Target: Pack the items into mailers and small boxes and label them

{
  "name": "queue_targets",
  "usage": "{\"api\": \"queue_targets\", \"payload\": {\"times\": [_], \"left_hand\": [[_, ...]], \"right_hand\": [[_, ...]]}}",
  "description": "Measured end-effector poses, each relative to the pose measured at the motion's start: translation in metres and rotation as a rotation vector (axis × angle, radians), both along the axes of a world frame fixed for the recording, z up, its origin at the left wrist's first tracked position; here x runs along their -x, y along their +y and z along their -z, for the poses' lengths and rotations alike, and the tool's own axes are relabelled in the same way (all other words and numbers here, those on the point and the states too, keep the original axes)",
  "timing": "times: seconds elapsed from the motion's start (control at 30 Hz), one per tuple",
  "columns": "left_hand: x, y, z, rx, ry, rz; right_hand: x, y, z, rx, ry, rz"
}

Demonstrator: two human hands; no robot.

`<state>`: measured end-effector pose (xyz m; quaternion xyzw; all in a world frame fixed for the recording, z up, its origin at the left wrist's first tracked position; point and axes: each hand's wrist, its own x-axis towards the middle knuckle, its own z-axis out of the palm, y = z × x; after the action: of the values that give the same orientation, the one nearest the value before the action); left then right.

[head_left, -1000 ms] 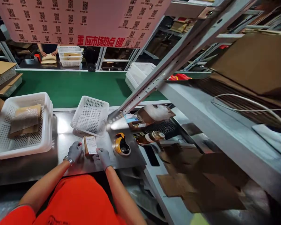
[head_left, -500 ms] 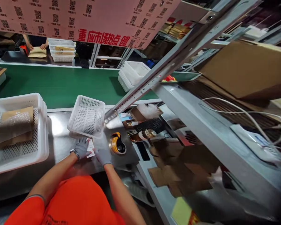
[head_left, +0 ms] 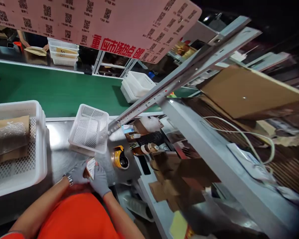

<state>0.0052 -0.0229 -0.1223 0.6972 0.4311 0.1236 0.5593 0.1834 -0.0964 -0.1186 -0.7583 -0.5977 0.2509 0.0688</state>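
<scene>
Both my hands wear grey gloves and are closed on a small brown box with a white label (head_left: pixel 90 168), held close to my body over the steel bench (head_left: pixel 57 156). My left hand (head_left: pixel 76 173) grips its left side, with a watch on the wrist. My right hand (head_left: pixel 100 177) wraps the right side. An upturned small white perforated basket (head_left: pixel 89 128) lies on the bench just beyond the box. A yellow tape dispenser (head_left: pixel 119 158) sits right of my hands.
A large white basket (head_left: pixel 37 146) with padded brown envelopes stands at the left. A green conveyor belt (head_left: pixel 54 93) runs behind the bench. Stacked white baskets (head_left: pixel 136 85), a slanted metal rail (head_left: pixel 179 74), a keyboard (head_left: pixel 151 137), flat cardboard (head_left: pixel 179 179) and a shelf with cables fill the right. Another person's hands work at the far bench.
My hands have lifted the labelled box off the bench and drawn it toward my body, tilting it. The view has swung to the right.
</scene>
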Motion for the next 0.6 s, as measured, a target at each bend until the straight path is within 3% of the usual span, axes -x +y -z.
{"api": "queue_targets", "payload": {"times": [0.13,0.23,0.33,0.4,0.5,0.6], "left_hand": [[0.016,0.018,0.007,0.213,0.040,-0.477],[0.024,0.031,0.001,0.214,0.007,-0.686],[0.032,0.028,-0.007,0.211,0.023,-0.764],[0.037,0.016,-0.008,0.215,0.032,-0.809],[0.045,-0.010,0.006,0.211,0.005,-0.886],[0.049,-0.035,0.032,0.214,-0.005,-1.012]], "right_hand": [[-0.046,0.006,-0.039,0.102,0.282,-0.119],[-0.087,0.043,-0.085,-0.031,0.488,-0.194],[-0.108,0.122,-0.123,-0.278,0.420,-0.196],[-0.109,0.187,-0.136,-0.316,0.249,-0.247],[-0.101,0.275,-0.134,-0.272,0.034,-0.355],[-0.095,0.333,-0.116,-0.249,-0.038,-0.415]]}}
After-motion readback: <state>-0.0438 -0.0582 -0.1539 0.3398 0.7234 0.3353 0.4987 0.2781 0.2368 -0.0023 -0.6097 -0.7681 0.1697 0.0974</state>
